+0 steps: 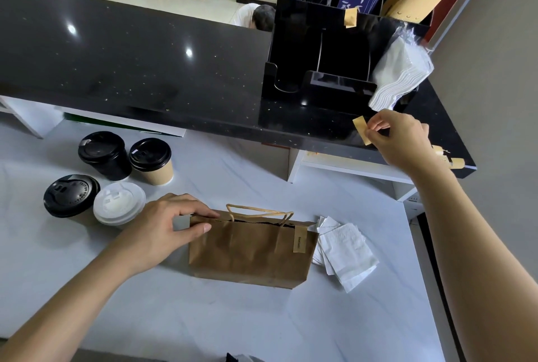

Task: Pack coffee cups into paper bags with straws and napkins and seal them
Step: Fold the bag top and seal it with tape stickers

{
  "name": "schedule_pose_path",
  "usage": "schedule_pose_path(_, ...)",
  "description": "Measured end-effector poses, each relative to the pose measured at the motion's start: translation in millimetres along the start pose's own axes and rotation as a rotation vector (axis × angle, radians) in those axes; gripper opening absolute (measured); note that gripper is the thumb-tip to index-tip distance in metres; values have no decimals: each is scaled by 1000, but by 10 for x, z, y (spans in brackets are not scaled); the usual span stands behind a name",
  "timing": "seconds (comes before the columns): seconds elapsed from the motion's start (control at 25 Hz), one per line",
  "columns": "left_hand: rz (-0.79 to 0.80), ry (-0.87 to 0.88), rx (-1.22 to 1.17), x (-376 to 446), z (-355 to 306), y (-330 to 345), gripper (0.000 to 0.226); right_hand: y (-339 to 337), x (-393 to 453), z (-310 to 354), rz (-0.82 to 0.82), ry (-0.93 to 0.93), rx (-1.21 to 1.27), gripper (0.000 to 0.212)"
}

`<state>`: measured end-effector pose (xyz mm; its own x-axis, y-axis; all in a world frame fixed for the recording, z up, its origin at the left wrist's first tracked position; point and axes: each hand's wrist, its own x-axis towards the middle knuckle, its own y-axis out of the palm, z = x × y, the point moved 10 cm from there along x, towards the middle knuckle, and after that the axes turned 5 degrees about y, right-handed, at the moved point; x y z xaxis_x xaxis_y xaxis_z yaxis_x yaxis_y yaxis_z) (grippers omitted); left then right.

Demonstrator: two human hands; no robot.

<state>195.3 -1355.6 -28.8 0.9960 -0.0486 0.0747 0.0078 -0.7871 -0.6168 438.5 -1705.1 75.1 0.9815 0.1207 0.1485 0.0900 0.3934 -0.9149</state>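
Observation:
A brown paper bag [247,251] with twisted handles stands on the white table, its mouth pressed together. One tan sticker [300,241] is folded over the rim near the right handle. My left hand [168,224] pinches the bag's top left corner between thumb and fingers. My right hand [398,137] is raised at the black counter's edge and pinches a second tan sticker strip [361,128]. Loose white napkins [346,251] lie just right of the bag.
Several lidded cups stand left of the bag: a black one [103,155], a kraft one [152,162], a black-lidded one [71,195] and a white-lidded one [119,203]. A black organiser [320,50] on the counter holds straws, bags and a napkin pack [398,70].

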Motion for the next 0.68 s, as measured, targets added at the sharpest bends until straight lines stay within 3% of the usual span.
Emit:
schedule_pose_path(0.28,-10,-2,18,-8,6,18,25,-96,-124,157,-112,-76,106,5)
schedule_pose_path(0.68,-25,-6,38,-57,-32,-3,26,126,-815,604,-1,-104,507,11)
